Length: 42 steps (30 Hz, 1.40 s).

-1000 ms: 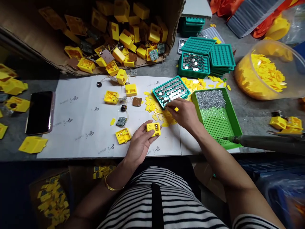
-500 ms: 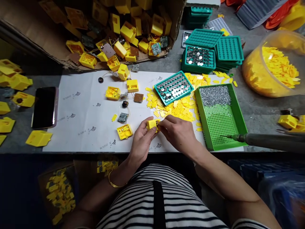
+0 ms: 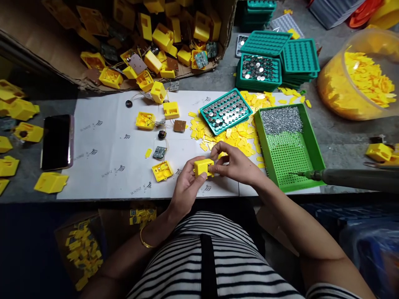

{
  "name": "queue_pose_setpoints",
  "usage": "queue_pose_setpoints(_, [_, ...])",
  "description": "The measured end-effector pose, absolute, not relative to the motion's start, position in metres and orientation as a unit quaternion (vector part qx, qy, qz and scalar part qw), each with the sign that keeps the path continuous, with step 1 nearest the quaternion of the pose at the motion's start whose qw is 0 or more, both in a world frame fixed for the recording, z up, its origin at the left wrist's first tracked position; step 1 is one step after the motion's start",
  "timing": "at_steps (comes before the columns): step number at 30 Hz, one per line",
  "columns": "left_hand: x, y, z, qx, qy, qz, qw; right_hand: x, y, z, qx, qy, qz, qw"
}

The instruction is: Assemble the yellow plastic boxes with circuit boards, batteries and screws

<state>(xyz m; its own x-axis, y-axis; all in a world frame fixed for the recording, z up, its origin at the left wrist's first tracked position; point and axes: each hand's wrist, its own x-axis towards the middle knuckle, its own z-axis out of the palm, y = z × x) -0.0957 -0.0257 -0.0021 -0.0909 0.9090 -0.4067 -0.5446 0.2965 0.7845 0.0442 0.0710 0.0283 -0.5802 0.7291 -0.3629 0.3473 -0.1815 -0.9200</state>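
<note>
My left hand (image 3: 185, 187) is closed around a small yellow plastic case (image 3: 202, 167), thumb along its near side. A dark opening with something metallic shows in the case's right side. My right hand (image 3: 232, 164) is beside that opening; its thumb is at the case's edge, and its curled forefinger stands apart from the thumb. Beyond the hands lie loose yellow plastic tabs (image 3: 240, 141). A teal tray of button cells (image 3: 226, 111) rests over part of them. Left of my hands is an open yellow case half (image 3: 162, 170), with a small circuit board (image 3: 159, 152) behind it.
At right stands a green basket (image 3: 311, 143) with small metal screws; a screwdriver (image 3: 346, 176) reaches over it. A cardboard box (image 3: 227, 45) of yellow cases stands at the back. A phone (image 3: 57, 142) lies left. Stacked teal trays (image 3: 258, 85) and a clear tub (image 3: 330, 87) are far right.
My right hand has drawn back slightly from the case, and its thumb and forefinger have parted. The case has turned in my left hand, showing more of its side opening.
</note>
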Motion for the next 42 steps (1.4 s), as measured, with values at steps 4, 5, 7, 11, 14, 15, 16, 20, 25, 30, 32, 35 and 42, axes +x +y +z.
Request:
queue_pose_setpoints(4, [-0.099,-0.016,0.005,0.067,0.430,0.579,0.689,0.044,0.062,0.017,-0.392,-0.522,0.725,0.220])
queue_pose_setpoints(5, [-0.100,-0.013,0.006,0.045,0.419,0.579,0.697,0.044,0.059,0.016,-0.393,-0.512,0.728,0.234])
queue_pose_setpoints(7, [-0.101,-0.009,0.007,0.022,0.413,0.582,0.700,0.044,0.052,0.015,-0.402,-0.504,0.722,0.250])
queue_pose_setpoints(11, [-0.097,-0.008,0.008,0.012,0.415,0.605,0.679,0.038,0.036,0.009,-0.426,-0.468,0.722,0.280])
queue_pose_setpoints(14, [-0.090,-0.011,0.009,0.011,0.397,0.628,0.669,0.028,0.025,0.000,-0.441,-0.384,0.743,0.325])
queue_pose_setpoints(15, [-0.088,-0.013,0.009,0.015,0.394,0.631,0.668,0.025,0.021,-0.002,-0.437,-0.355,0.755,0.335])
queue_pose_setpoints(16, [-0.086,-0.014,0.009,0.022,0.397,0.631,0.667,0.023,0.019,-0.004,-0.429,-0.327,0.770,0.340])
queue_pose_setpoints(20, [-0.083,-0.020,0.010,0.060,0.423,0.619,0.659,0.021,0.013,-0.005,-0.382,-0.226,0.835,0.325])
queue_pose_setpoints(25, [-0.084,-0.024,0.012,0.072,0.440,0.620,0.646,0.021,0.013,-0.001,-0.360,-0.191,0.858,0.313])
queue_pose_setpoints(30, [-0.085,-0.025,0.014,0.057,0.436,0.607,0.663,0.020,0.011,-0.001,-0.389,-0.255,0.826,0.320])
queue_pose_setpoints(32, [-0.086,-0.025,0.015,0.060,0.437,0.605,0.663,0.020,0.009,-0.001,-0.403,-0.288,0.799,0.341])
queue_pose_setpoints(35, [-0.085,-0.026,0.016,0.069,0.430,0.613,0.659,0.021,0.006,-0.001,-0.403,-0.344,0.763,0.371])
queue_pose_setpoints(42, [-0.085,-0.028,0.016,0.059,0.407,0.626,0.663,0.028,0.010,-0.001,-0.408,-0.446,0.711,0.361])
